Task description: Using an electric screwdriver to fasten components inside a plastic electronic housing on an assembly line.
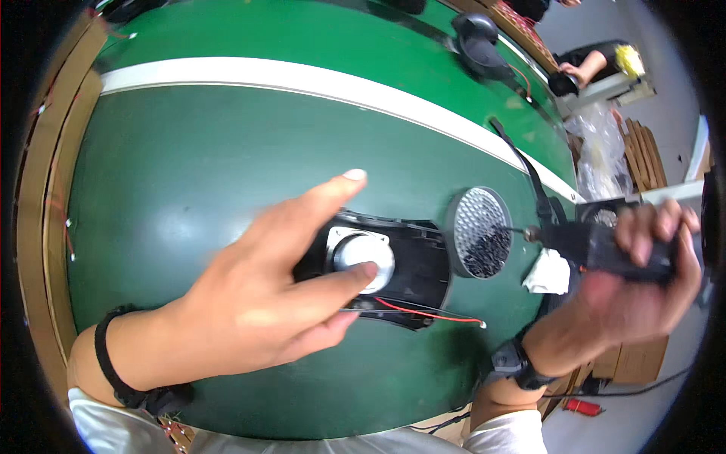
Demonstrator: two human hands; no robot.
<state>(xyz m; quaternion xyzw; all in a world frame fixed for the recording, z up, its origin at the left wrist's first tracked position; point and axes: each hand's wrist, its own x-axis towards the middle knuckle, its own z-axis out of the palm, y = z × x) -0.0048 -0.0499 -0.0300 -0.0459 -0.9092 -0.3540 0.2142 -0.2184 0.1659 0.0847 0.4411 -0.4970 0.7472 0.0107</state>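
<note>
A curved black plastic housing (pixel 420 261) lies on the green worktop, with a round silver speaker (pixel 376 265) seated in it. My left hand (pixel 261 276) reaches over its left part, fingers spread, one fingertip on the speaker's metal back. From the housing's lower edge runs a red wire (pixel 427 311) ending in a small white plug. At right, my right hand (pixel 643 272) is wrapped around a black electric screwdriver (pixel 597 246), held nearly level. Its bit points left into a round grey dish (pixel 461 219) with many small dark screws (pixel 488 250); whether it touches one, I cannot tell.
A white strip (pixel 249 72) separates the worktop from a brighter green belt (pixel 302 38), which carries another black housing (pixel 480 49). Cardboard (pixel 38 189) lines the left side. A crumpled white tissue (pixel 547 272) lies beside the dish. Another person's hand (pixel 582 69) is at upper right.
</note>
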